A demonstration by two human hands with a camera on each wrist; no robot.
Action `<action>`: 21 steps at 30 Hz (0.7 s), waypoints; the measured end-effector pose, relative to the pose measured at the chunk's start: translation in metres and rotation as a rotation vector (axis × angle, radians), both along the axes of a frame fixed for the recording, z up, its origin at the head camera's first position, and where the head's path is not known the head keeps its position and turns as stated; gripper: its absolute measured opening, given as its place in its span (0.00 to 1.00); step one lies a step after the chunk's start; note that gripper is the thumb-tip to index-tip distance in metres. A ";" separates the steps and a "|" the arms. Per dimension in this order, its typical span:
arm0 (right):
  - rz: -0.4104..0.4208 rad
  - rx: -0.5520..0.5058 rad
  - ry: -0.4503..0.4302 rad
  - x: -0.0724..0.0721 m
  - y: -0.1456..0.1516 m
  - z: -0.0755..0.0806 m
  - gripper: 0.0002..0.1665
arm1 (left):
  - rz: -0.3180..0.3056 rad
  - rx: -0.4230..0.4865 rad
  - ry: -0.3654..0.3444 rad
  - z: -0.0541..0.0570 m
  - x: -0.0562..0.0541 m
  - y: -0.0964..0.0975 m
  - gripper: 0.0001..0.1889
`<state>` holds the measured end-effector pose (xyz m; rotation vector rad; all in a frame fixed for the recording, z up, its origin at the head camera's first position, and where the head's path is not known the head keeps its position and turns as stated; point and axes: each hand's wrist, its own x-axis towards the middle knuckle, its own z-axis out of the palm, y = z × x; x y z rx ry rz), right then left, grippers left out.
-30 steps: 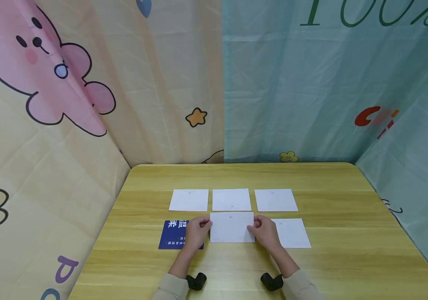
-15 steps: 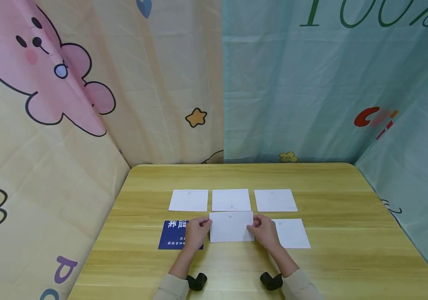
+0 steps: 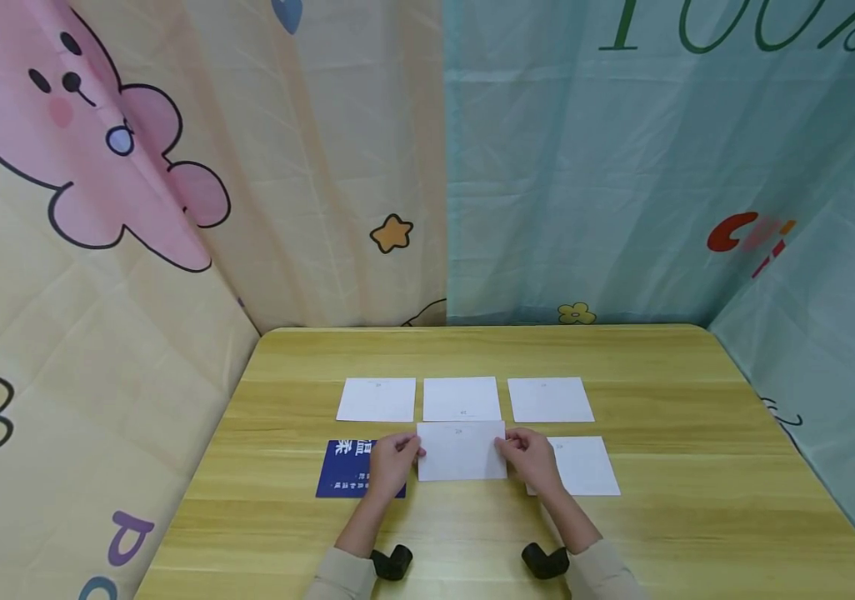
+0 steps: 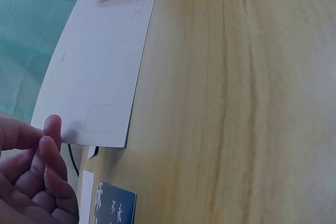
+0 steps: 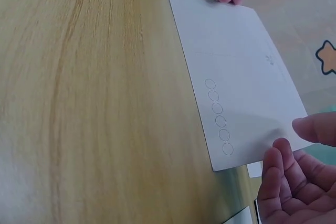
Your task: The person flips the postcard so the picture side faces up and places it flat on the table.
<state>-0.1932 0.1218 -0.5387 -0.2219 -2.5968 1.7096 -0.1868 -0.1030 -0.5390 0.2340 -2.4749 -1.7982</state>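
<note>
A white postcard (image 3: 461,454) is held between both hands in the middle of the near row, close over the wooden table. The left hand (image 3: 392,462) pinches its left edge between thumb and fingers. At the right edge, the right hand (image 3: 535,461) holds it, the thumb (image 5: 315,128) and fingertips overlapping the corner in the right wrist view. Faint printing shows on the face: a stamp box in the left wrist view and a row of small circles in both wrist views. Under the left wrist lies a dark blue card (image 3: 345,471) with white characters, partly hidden.
Three white cards lie in a back row: left (image 3: 377,400), middle (image 3: 462,398) and right (image 3: 550,400). Another white card (image 3: 585,467) lies beside the right hand, partly covered by it. Printed curtains (image 3: 322,167) enclose the table (image 3: 247,533) behind and at the sides.
The postcard has shifted slightly away from the person, toward the back row. The right thumb has moved a little up along its edge; the other cards lie as before.
</note>
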 end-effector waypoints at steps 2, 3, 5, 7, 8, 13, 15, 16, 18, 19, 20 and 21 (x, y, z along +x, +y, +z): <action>-0.003 -0.047 -0.019 -0.001 0.001 -0.001 0.12 | -0.003 0.007 -0.005 0.000 0.000 -0.001 0.11; -0.003 -0.067 -0.023 -0.001 0.001 -0.001 0.13 | -0.006 0.008 -0.003 -0.001 0.000 -0.001 0.12; -0.003 -0.100 -0.027 -0.001 0.001 0.000 0.13 | -0.008 0.013 -0.004 0.000 -0.001 -0.001 0.12; -0.004 -0.126 -0.028 0.000 0.001 0.002 0.13 | -0.009 0.017 -0.006 0.001 -0.001 -0.001 0.11; -0.004 -0.136 -0.028 0.000 0.001 0.003 0.13 | -0.009 0.019 -0.004 0.002 -0.001 -0.002 0.11; -0.013 -0.192 -0.046 -0.001 0.002 0.007 0.13 | -0.002 0.038 0.002 0.004 -0.001 -0.002 0.13; -0.017 -0.219 -0.058 -0.002 0.003 0.008 0.13 | 0.001 0.061 -0.001 0.005 -0.002 -0.002 0.16; -0.015 -0.226 -0.059 -0.002 0.004 0.008 0.13 | 0.006 0.080 -0.008 0.004 -0.002 -0.002 0.16; -0.017 -0.253 -0.072 -0.003 0.005 0.008 0.13 | 0.006 0.108 -0.010 0.004 -0.003 -0.003 0.18; -0.017 -0.262 -0.076 -0.003 0.005 0.008 0.13 | 0.003 0.121 -0.010 0.004 -0.003 -0.003 0.18; -0.016 -0.271 -0.081 -0.003 0.005 0.008 0.13 | 0.002 0.132 -0.011 0.004 -0.003 -0.003 0.18; -0.015 -0.282 -0.082 -0.003 0.006 0.008 0.13 | 0.000 0.137 -0.009 0.004 -0.003 -0.003 0.18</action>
